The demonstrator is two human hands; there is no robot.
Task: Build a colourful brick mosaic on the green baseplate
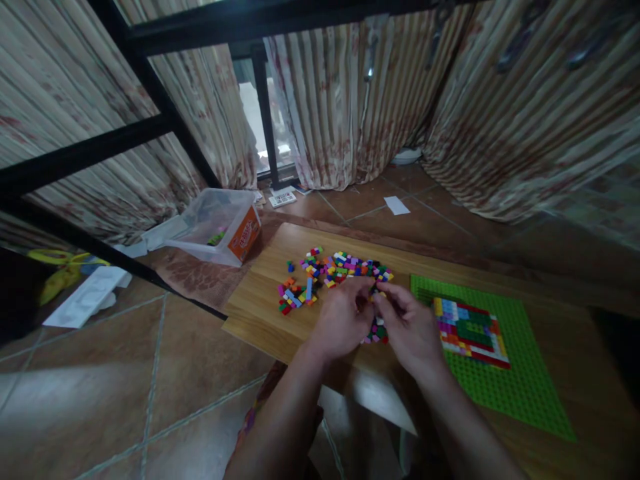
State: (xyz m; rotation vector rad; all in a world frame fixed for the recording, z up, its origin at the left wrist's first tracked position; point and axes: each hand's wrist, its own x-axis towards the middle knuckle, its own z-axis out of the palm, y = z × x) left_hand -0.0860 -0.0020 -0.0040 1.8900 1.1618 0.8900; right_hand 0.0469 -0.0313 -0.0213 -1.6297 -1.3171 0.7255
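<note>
My left hand (345,312) and my right hand (411,327) meet over the wooden table, fingertips pinched close together. Whatever sits between the fingers is too small and too covered to make out. Loose coloured building bricks (353,265) spread behind the hands, and several more bricks (295,295) lie to the left of my left hand. A few others (376,331) show in the gap below the fingers. Right of my right hand, a green baseplate (530,380) carries a flat multicoloured brick build (473,333) with a dark green patch in its middle.
The wooden table (260,320) has its left edge over a tiled floor (200,373). A clear plastic bin (205,220) with an orange label stands beyond its left end. A black metal frame (165,113) crosses the left side. Striped curtains (330,100) hang behind.
</note>
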